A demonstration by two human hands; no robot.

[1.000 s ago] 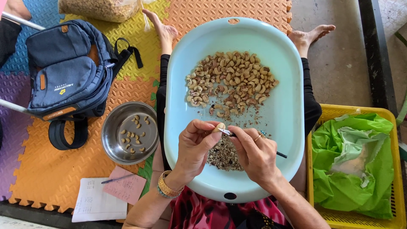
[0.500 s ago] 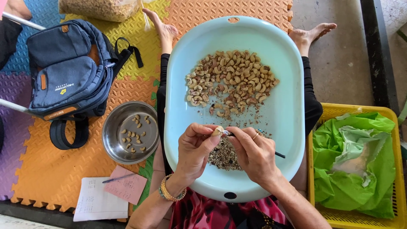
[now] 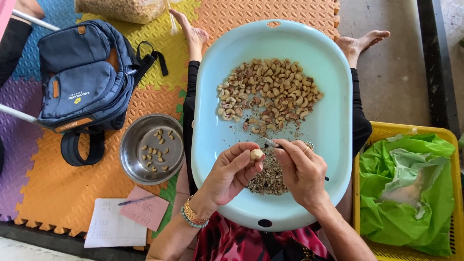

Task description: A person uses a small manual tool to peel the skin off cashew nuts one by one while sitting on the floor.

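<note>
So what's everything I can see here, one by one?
tray: one, pale blue, on the lap
cashews: a heap, tan, upper tray
peelings: a pile, dark speckled, under the hands
metal bowl: one, silver, a few nuts inside, left of tray
backpack: one, navy, upper left
papers: white and pink, lower left
basket: yellow, green bag inside, right
left hand: holds one nut
right hand: holds a thin tool

We see a stack of gold and teal bangles (image 3: 194,216) on the left wrist and a ring (image 3: 306,149) on the right hand (image 3: 302,171). Black leggings (image 3: 360,116) cover the legs; the feet are bare. The garment (image 3: 241,241) is red and black patterned.
</note>
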